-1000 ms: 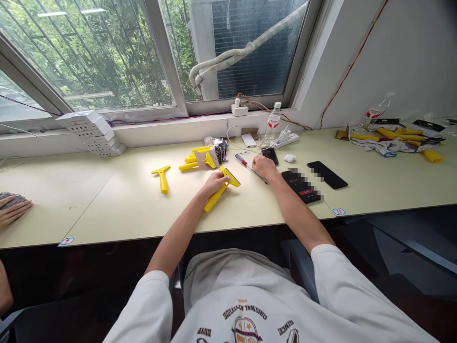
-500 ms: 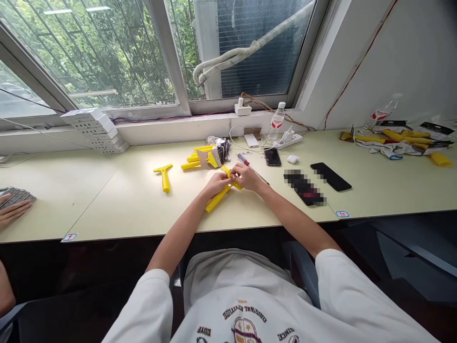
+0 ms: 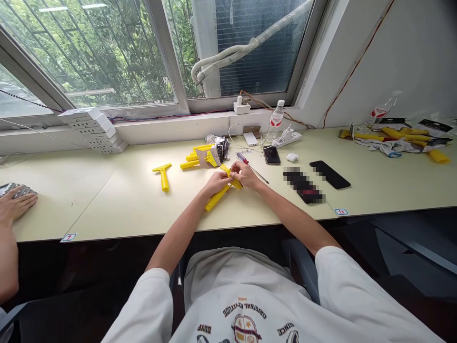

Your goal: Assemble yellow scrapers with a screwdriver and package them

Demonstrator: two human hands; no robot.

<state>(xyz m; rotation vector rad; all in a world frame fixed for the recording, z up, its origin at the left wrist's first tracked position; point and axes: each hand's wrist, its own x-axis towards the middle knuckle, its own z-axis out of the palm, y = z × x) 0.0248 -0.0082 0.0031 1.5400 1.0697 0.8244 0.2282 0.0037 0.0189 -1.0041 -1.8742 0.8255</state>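
Left hand (image 3: 216, 183) and right hand (image 3: 243, 174) are clamping together on a yellow scraper (image 3: 216, 198), its handle bracing against the surface (image 3: 107, 200).

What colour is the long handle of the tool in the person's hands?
The handle is bright yellow, shown best in the head view.
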